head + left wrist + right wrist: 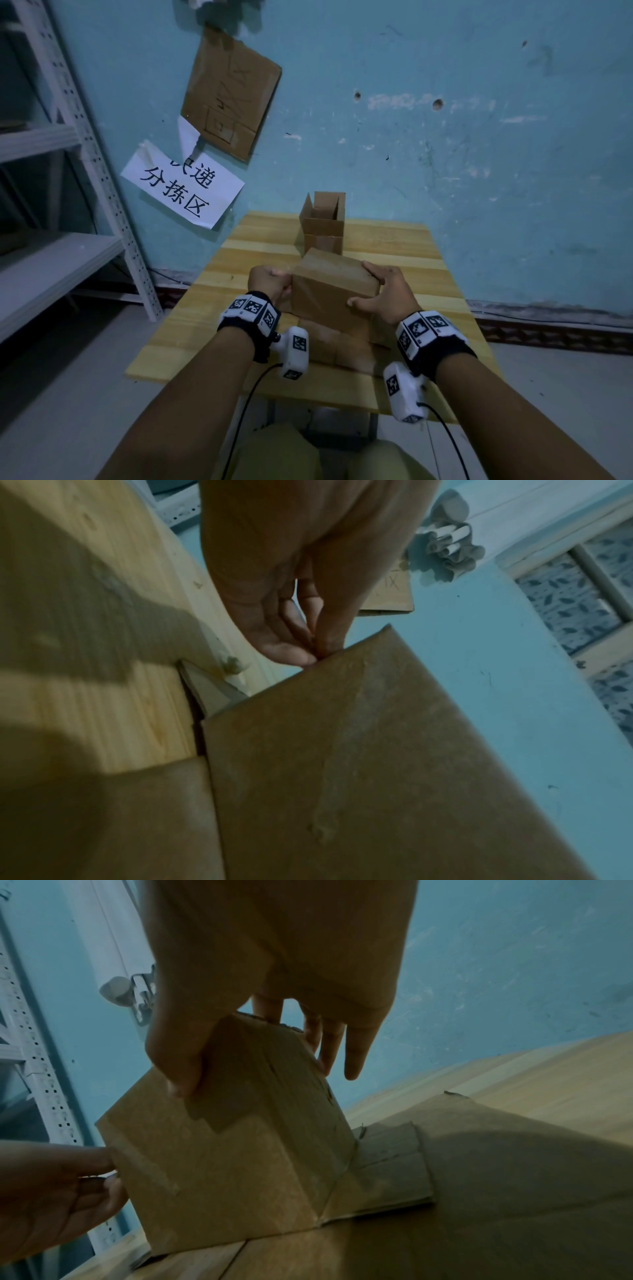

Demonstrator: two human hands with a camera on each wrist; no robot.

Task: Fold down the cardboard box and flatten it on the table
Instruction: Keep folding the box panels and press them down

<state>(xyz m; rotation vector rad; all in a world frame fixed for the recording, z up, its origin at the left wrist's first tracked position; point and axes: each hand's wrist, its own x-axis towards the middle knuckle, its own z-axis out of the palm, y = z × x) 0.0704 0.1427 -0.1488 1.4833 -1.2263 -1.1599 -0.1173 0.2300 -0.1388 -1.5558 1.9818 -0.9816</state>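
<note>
A brown cardboard box (pixel 332 291) stands tilted in the middle of the wooden table (pixel 421 274), held between both hands. Cardboard flaps (pixel 342 349) lie spread flat on the table at its near base. My left hand (pixel 286 279) pinches the box's left edge with thumb and fingertips (pixel 291 653). My right hand (pixel 366 284) grips the right upper corner, thumb on the near face and fingers over the far side. The right wrist view shows the box (pixel 240 1164), that thumb (pixel 178 1074) and the left hand (pixel 68 1183) at the opposite edge.
A second, open cardboard box (pixel 323 222) stands at the table's far edge against the blue wall. A white metal shelf rack (pixel 51 205) stands on the left. A paper sign (pixel 181 188) and a cardboard sheet (pixel 229 92) hang on the wall.
</note>
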